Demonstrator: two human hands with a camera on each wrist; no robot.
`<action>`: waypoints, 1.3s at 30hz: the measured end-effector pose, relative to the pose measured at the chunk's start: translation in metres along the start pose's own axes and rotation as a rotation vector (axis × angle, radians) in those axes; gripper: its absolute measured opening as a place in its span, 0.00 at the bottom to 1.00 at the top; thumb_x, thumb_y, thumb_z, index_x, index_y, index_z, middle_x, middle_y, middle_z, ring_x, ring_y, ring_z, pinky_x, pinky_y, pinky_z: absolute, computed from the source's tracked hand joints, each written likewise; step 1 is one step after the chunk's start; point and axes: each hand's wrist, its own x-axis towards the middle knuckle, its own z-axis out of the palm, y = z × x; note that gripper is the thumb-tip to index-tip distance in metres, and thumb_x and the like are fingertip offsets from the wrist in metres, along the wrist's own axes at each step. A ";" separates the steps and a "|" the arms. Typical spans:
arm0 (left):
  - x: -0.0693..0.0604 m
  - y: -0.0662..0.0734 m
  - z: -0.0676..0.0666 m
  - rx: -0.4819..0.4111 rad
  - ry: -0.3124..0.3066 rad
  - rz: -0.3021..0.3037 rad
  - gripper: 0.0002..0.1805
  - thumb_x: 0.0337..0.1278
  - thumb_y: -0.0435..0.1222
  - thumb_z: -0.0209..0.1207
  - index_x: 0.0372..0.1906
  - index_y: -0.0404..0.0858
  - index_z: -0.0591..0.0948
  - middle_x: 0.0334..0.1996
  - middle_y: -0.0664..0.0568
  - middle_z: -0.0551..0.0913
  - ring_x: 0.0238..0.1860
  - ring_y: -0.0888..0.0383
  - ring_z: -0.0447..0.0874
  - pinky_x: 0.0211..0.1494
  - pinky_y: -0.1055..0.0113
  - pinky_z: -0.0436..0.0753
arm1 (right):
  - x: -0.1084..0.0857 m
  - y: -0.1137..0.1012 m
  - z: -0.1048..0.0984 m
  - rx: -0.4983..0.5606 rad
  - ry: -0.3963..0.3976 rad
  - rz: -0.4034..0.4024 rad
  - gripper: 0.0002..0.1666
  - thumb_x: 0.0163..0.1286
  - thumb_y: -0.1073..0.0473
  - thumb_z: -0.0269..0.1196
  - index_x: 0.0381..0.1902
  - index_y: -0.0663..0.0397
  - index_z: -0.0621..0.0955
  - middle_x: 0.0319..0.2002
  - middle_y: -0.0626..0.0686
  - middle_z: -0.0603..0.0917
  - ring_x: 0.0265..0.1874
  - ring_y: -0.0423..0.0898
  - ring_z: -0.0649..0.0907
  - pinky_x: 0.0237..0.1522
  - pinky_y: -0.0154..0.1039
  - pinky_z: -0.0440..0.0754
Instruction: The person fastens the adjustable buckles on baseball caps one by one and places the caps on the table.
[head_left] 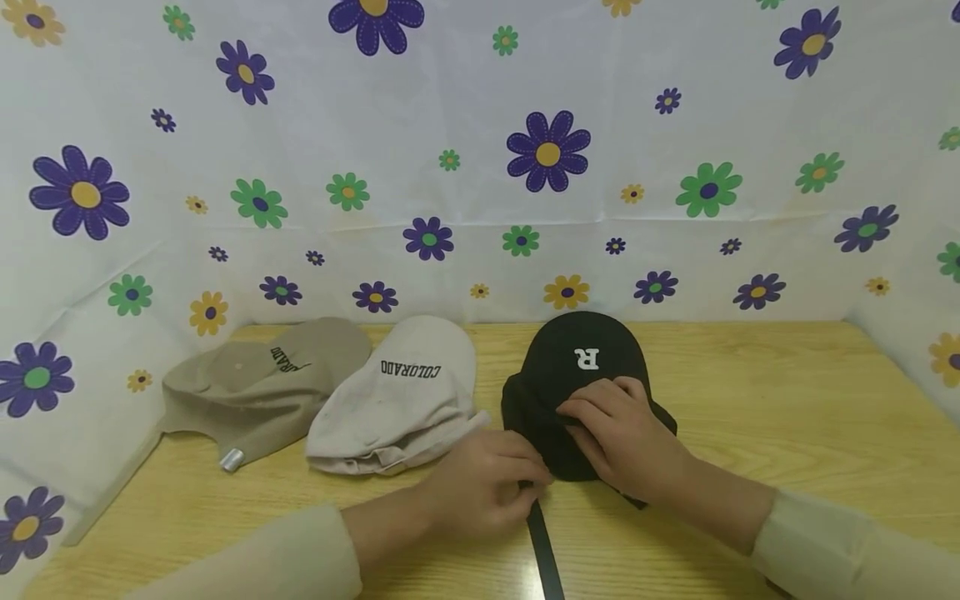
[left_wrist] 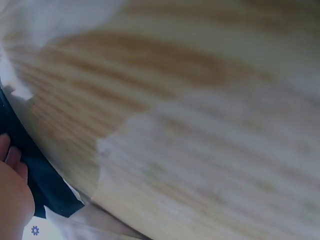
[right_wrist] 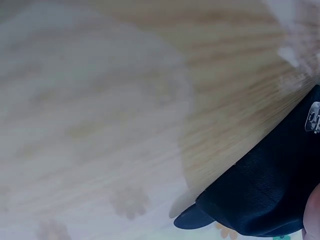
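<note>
A black cap [head_left: 585,342] with a white letter R lies on the wooden table, right of centre. My right hand [head_left: 626,433] grips its near part, fingers bent over the fabric. At the cap's near left edge, my left hand [head_left: 487,483] pinches a black strap [head_left: 545,546] that runs toward the table's front. Dark cap fabric [left_wrist: 40,175] is beside my left fingers in the left wrist view. The right wrist view has the cap [right_wrist: 265,185] with a metal buckle [right_wrist: 313,118] on it. My left fingertips are partly hidden.
Left of the black cap lies a light beige COLORADO cap [head_left: 408,400]. Farther left, a tan cap [head_left: 262,383] with a metal clasp [head_left: 232,458] partly sits behind it. A flower-patterned white cloth [head_left: 465,108] stands around the wooden table [head_left: 787,400].
</note>
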 end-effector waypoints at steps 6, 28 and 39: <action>-0.004 -0.002 0.004 -0.014 -0.137 0.007 0.09 0.44 0.29 0.66 0.31 0.45 0.88 0.34 0.61 0.86 0.43 0.64 0.83 0.56 0.78 0.77 | 0.001 0.001 0.002 -0.010 0.004 -0.004 0.22 0.79 0.48 0.48 0.42 0.55 0.84 0.41 0.50 0.83 0.43 0.47 0.82 0.46 0.50 0.72; -0.009 0.002 0.008 -0.029 -0.174 -0.085 0.07 0.46 0.29 0.66 0.29 0.45 0.88 0.36 0.59 0.86 0.45 0.63 0.83 0.54 0.77 0.78 | -0.049 0.003 -0.041 0.020 0.008 0.109 0.25 0.78 0.46 0.45 0.43 0.58 0.82 0.45 0.55 0.79 0.45 0.51 0.75 0.50 0.43 0.69; -0.005 0.001 0.008 -0.104 -0.088 0.008 0.14 0.32 0.24 0.58 0.26 0.45 0.86 0.30 0.61 0.85 0.37 0.65 0.80 0.49 0.77 0.77 | -0.067 -0.009 -0.045 0.011 -0.218 0.114 0.15 0.70 0.43 0.62 0.45 0.44 0.83 0.40 0.39 0.78 0.36 0.34 0.76 0.41 0.29 0.79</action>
